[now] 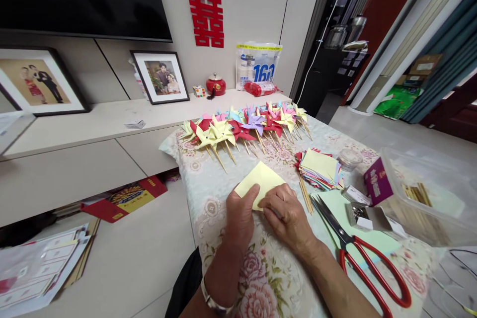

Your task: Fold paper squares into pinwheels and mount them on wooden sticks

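A square sheet of pale yellow paper (261, 177) is held just above the flowered tablecloth. My left hand (241, 211) grips its lower left edge, thumb on top. At the lower right corner my right hand (285, 212) pinches the paper with bent fingers; the fingertips partly hide that corner. To the right lie a stack of coloured paper squares (321, 166), a few thin wooden sticks (306, 197) and red-handled scissors (345, 238). Beyond the paper lie finished paper pinwheels (253, 121) in yellow, red, purple and pink on sticks.
A clear plastic box (413, 203) with sticks stands at the table's right side. Before it are a small open box of metal pins (359, 213) and a roll of tape (349, 158). A white cabinet (112, 114) with framed photos (161, 77) runs along the wall.
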The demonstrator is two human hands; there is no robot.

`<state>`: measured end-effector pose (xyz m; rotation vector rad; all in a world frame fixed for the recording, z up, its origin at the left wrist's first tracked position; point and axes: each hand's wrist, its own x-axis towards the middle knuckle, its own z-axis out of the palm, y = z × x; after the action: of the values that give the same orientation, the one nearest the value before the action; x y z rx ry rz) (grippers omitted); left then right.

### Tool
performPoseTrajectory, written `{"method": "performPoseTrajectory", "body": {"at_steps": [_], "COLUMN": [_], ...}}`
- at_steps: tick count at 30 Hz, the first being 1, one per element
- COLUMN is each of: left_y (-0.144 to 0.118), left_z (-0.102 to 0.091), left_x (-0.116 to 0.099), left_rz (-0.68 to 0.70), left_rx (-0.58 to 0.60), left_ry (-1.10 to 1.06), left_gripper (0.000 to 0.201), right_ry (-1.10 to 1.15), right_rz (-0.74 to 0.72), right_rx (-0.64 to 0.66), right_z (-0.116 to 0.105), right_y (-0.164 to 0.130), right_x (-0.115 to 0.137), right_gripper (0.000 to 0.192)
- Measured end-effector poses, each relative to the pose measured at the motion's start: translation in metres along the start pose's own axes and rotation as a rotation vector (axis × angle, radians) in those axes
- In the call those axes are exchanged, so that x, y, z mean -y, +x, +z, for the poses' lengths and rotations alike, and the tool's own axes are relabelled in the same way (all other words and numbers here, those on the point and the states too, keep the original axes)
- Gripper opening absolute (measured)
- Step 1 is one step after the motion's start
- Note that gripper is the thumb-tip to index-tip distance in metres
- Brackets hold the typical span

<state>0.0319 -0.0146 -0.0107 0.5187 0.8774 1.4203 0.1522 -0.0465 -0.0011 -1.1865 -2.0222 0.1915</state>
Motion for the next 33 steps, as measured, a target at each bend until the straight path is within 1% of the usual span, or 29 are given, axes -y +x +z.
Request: {"method": "performPoseTrajectory", "body": {"at_steps": [4,9,14,20,24,28,33], "left_y": [0.0,0.0,-0.001,-0.002,-0.002,-0.003,-0.006], "left_z": [0.0,-0.003,-0.003,-0.005,-0.007,-0.006,-0.005], "left_x": [0.001,0.004,0.005,0.009,0.012,0.012,0.011], "left_rz": [0.01,0.021,-0.004,-0.002,0.006,0.007,0.013], "left_rx": [0.022,0.063,0.037,0.063,0.068,0.07,0.044], "left_ry": [-0.007,0.01,0.035,0.083,0.101,0.091,0.141], "left_gripper": [0.034,0.031,0.028,0.02,0.017,0.018,0.022], "right_ry": [0.131,0.271,0.382,0.538,0.587,0.584,0.582], "right_rz": [0.101,0.31,0.491,0.676,0.743,0.768,0.793], "right_rx": [-0.018,-0.029,-0.056,-0.085,-0.089,-0.096,-0.099], "right_z": [0.001,-0.001,-0.001,0.002,0.003,0.003,0.002], "right_y": [0.001,0.003,0.006,0.007,0.008,0.009,0.009], "right_x": [-0.002,-0.001,0.002,0.003,0.004,0.004,0.004], "right_gripper": [0.013,0.013,0.019,0.026,0.027,0.027,0.027]}}
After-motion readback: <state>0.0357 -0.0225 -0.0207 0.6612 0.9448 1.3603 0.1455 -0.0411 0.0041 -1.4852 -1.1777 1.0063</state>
